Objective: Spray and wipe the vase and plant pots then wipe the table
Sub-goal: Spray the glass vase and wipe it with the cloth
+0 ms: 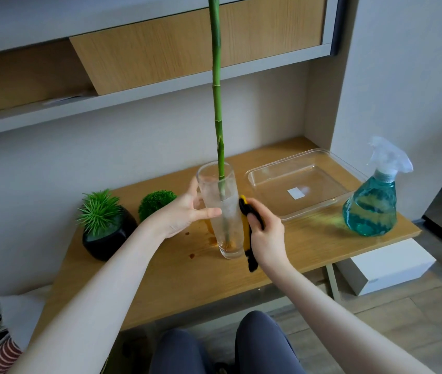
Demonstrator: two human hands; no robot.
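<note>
Head view puts the glass vase [224,211] just left of centre on the wooden table [309,244], a tall green stalk [216,103] rising out of it past the top edge. My left hand [187,211] steadies the vase from its nine o'clock side, thumb and fingers curled round the glass. My right hand [264,233] grips a yellow and black cloth [247,228], pressing it against the vase's three o'clock side; I judge I am midway through wiping the glass, which looks misted.

At nine o'clock from the vase stand two plant pots: a round green one [156,202] mostly behind my left wrist, and a black pot [107,236] with spiky leaves further out. At two o'clock lies a clear tray [252,176], and past it, at three o'clock, the spray bottle [369,209] of blue liquid. Brown spots [191,255] mark the table near the vase's base.

The risk, as I see it, is tipping: the stalk makes the vase top-heavy, the wet glass may slip, and a hard sideways rub could topple it.
</note>
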